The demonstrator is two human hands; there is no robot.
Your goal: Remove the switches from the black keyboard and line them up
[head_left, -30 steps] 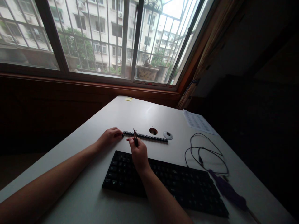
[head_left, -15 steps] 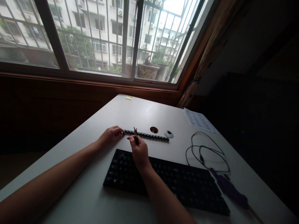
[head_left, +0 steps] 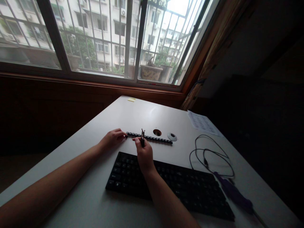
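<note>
A line of black keycaps lies on the white table beyond the black keyboard. At the line's left end is my left hand, its fingers closed together on a keycap there, partly hidden by the fingertips. My right hand is closed around a small two-pronged tool with a dark handle. Its prongs point up and away from me, in front of the keycap line. The right wrist and forearm hang over the keyboard and hide part of its keys.
Just behind the line are a round cable hole and its grey cover. A looped black cable and a purple-handled tool lie at the right. Printed paper and a yellow sticky note lie farther back, below the window.
My right hand has shifted slightly to the right with the two-pronged tool, along the keycap line. The left hand stays at the line's left end, fingers slightly closer together.
</note>
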